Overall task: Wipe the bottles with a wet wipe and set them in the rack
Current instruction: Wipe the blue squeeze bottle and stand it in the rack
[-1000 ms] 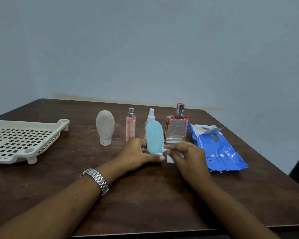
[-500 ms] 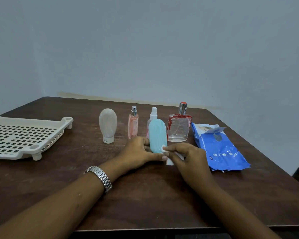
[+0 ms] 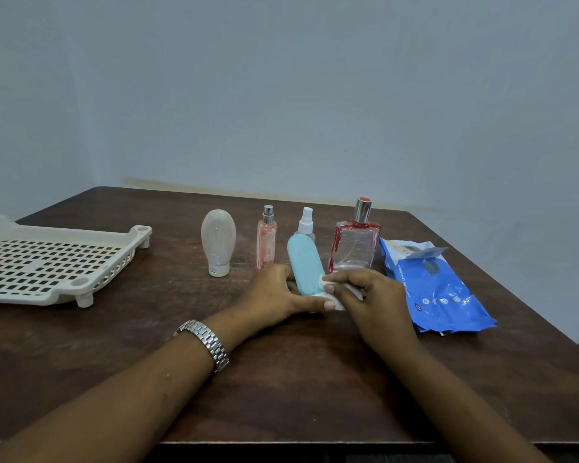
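Observation:
My left hand [image 3: 274, 295] grips the base of a light blue squeeze bottle [image 3: 304, 262], which leans a little to the left on the table. My right hand [image 3: 375, 299] pinches a white wet wipe [image 3: 331, 292] against the bottle's lower right side. Behind stand a translucent white bottle [image 3: 218, 240], a slim pink spray bottle [image 3: 266, 240], a small white-capped spray bottle [image 3: 305, 222] partly hidden by the blue one, and a square glass perfume bottle [image 3: 355, 243] with red edges. The cream perforated rack [image 3: 47, 265] lies at the left.
A blue pack of wet wipes [image 3: 438, 289] lies to the right of my right hand, flap open. The dark wooden table [image 3: 281, 379] ends close in front of me and at the right. A plain wall stands behind.
The blue bottle has tipped from upright to leaning left. My right hand with the wipe has shifted slightly along its lower side. The camera view has drifted a little.

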`<state>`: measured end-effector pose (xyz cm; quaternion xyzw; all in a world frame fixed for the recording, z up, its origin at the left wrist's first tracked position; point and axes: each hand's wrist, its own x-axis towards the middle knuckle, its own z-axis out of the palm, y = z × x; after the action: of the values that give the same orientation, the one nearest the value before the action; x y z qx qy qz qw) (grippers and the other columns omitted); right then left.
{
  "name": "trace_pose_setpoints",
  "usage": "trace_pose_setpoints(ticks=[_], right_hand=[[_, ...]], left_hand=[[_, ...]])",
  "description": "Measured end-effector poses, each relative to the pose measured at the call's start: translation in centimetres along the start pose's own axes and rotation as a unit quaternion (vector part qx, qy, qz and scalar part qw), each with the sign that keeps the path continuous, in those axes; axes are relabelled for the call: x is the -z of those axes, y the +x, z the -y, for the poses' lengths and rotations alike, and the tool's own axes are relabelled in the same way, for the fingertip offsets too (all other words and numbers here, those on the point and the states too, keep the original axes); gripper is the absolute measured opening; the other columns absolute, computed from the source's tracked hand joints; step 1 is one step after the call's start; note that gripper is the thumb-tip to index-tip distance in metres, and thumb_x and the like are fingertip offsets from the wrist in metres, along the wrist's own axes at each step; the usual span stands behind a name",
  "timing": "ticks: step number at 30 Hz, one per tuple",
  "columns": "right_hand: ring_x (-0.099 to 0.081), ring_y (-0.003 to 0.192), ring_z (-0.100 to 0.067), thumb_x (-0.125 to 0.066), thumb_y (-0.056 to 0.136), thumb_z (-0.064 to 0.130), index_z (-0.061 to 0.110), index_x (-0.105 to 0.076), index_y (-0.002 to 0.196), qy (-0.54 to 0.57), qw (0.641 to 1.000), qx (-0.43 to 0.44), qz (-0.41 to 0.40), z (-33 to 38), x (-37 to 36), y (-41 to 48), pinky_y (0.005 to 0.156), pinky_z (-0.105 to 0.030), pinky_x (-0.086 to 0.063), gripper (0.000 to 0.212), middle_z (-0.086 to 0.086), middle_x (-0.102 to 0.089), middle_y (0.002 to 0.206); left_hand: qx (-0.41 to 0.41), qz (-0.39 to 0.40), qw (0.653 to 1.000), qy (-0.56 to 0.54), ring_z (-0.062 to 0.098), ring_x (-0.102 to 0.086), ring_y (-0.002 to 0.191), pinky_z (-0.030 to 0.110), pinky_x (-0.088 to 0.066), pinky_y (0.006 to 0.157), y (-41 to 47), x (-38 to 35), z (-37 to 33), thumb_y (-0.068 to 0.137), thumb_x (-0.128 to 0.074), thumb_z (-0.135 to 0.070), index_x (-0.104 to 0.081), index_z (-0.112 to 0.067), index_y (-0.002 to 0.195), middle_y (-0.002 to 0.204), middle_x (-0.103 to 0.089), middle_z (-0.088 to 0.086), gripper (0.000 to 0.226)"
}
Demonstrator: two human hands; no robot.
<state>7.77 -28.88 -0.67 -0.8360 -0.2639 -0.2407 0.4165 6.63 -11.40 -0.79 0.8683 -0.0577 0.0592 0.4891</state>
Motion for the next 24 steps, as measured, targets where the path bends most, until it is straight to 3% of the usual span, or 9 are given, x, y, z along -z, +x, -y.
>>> trace_pose_setpoints(ticks=[3,7,11,14,19,24], right_hand=[[-0.059,0.092,0.007,-0.072,0.079,0.016,0.021,-0.074,0.092,0.014,1.000,-0.007,-0.003,0.0,0.1,-0.3,0.076,-0.004,-0.044,0.014,0.016,-0.066,0.087],[-0.060,0.089,0.008,-0.072,0.078,0.014,0.025,-0.073,0.087,0.054,0.998,-0.036,-0.018,-0.1,0.6,-0.5,0.073,-0.004,-0.044,0.015,0.019,-0.067,0.084],[-0.060,0.082,0.013,-0.072,0.078,0.009,0.025,-0.070,0.083,0.117,0.990,-0.069,-0.031,0.1,1.0,-0.6,0.068,-0.002,-0.043,0.016,0.023,-0.065,0.080],[-0.060,0.082,0.012,-0.070,0.079,0.008,0.019,-0.071,0.086,0.135,0.988,-0.081,-0.010,0.1,1.2,-0.6,0.066,-0.003,-0.044,0.013,0.019,-0.066,0.081],[-0.059,0.085,0.012,-0.069,0.081,0.013,0.036,-0.067,0.084,0.100,0.992,-0.071,0.017,0.1,1.1,-0.8,0.070,-0.004,-0.044,0.023,0.021,-0.066,0.083],[-0.062,0.087,0.005,-0.068,0.082,0.022,0.023,-0.073,0.092,0.111,0.991,-0.064,0.028,0.0,0.9,-0.9,0.069,-0.010,-0.048,0.012,0.016,-0.070,0.089]], left_hand=[[-0.003,0.020,1.000,0.017,0.001,-0.064,0.088,0.019,-0.055,0.071,-0.2,0.0,-0.3,0.062,-0.078,-0.054,-0.060,-0.022,0.116,0.099,-0.067,-0.011,0.065],[-0.001,0.069,0.995,-0.072,0.012,-0.068,0.085,0.036,-0.054,0.084,-0.2,0.2,-0.3,0.065,-0.069,-0.070,-0.067,-0.030,0.096,0.095,-0.072,-0.002,0.051],[0.021,0.110,0.981,-0.161,0.025,-0.064,0.110,0.040,-0.046,0.102,-0.2,1.5,-0.6,0.074,-0.065,-0.041,-0.066,-0.012,0.111,0.114,-0.070,0.010,0.047],[0.023,0.125,0.973,-0.194,0.032,-0.062,0.112,0.041,-0.045,0.103,-0.2,1.7,-0.5,0.072,-0.070,-0.030,-0.060,-0.018,0.115,0.116,-0.067,0.017,0.045],[0.015,0.141,0.970,-0.198,0.018,-0.066,0.108,0.037,-0.045,0.104,-0.1,1.7,-0.2,0.081,-0.070,-0.008,-0.054,-0.019,0.121,0.113,-0.070,0.009,0.044],[0.009,0.155,0.965,-0.212,0.017,-0.064,0.111,0.033,-0.046,0.102,-0.2,2.3,0.0,0.081,-0.068,0.000,-0.050,-0.019,0.122,0.116,-0.069,0.008,0.049]])
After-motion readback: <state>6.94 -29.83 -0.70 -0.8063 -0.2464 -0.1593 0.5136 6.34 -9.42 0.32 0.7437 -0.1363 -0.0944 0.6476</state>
